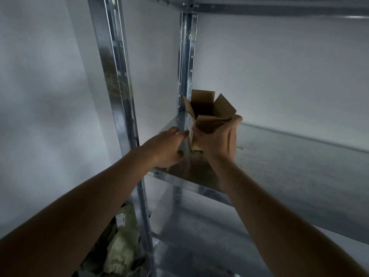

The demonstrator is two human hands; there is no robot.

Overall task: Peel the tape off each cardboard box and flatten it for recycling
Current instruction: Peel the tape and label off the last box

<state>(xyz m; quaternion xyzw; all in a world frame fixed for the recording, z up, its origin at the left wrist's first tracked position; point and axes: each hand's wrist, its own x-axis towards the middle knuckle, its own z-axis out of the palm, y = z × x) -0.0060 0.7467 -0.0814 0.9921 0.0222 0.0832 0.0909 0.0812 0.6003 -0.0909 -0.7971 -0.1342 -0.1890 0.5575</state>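
On metal shelf [279, 156], unmarked cardboard box [205, 114] in right hand [219, 140]

Brown cardboard box [205, 114], silvery-grey metal shelf [289, 156]

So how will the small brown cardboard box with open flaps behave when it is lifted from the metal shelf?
The small brown cardboard box is probably light: the right hand grips it alone. What shows of its inside looks empty. Its open flaps stand loose, so they may bend or flop. The left hand reaches toward it with straight fingers, perhaps to steady it on the metal shelf.
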